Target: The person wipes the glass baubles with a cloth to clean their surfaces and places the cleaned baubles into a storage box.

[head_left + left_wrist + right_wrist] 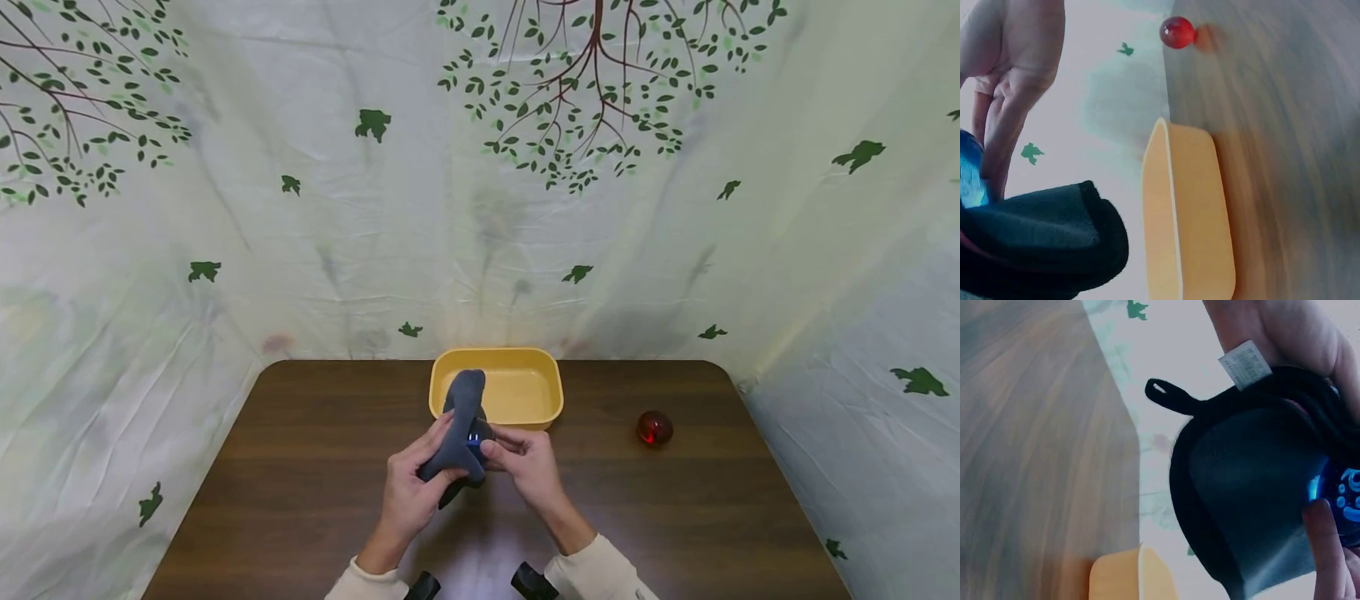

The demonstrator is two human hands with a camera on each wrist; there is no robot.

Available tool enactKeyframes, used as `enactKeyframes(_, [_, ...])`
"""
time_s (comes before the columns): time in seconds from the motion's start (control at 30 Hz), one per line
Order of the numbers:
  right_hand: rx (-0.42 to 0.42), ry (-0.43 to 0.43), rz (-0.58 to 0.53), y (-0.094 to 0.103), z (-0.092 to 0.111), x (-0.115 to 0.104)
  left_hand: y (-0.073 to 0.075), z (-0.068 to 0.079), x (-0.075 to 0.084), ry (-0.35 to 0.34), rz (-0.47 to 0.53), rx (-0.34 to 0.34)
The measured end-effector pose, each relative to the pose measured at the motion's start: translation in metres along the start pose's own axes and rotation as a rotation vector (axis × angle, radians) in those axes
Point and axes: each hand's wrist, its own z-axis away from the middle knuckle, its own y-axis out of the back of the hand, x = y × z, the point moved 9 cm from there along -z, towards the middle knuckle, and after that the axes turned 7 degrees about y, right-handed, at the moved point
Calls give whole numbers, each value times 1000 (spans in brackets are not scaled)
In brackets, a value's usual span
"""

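Observation:
A dark grey oven mitt [459,425] with black edging, a hanging loop [1169,395] and a white tag [1246,365] is held up over the table. My left hand [411,482] grips it, with the thumb on the near side. A glossy dark blue ball [1349,497] with light blue markings sits against the mitt's inner face. My right hand [531,468] pinches this ball between thumb and fingers at the mitt's right side. Part of the ball is hidden by the mitt and fingers.
Behind the hands, at the table's far edge, stands a yellow rectangular tub [525,392]. A shiny red ball [655,428] lies on the brown wooden table [300,467] to the right. Leaf-patterned cloth [480,233] hangs behind and at both sides.

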Motion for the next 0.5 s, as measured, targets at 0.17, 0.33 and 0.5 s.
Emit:
enactKeyframes(0.17, [11, 112, 13, 1, 0, -10, 1, 0, -11, 206, 88, 72])
enactKeyframes(0.33, [-101, 319, -20, -6, 0, -28, -2, 5, -20, 426, 270, 94])
enactKeyframes(0.5, [-126, 334, -26, -5, 0, -28, -2, 5, -17, 368, 316, 69])
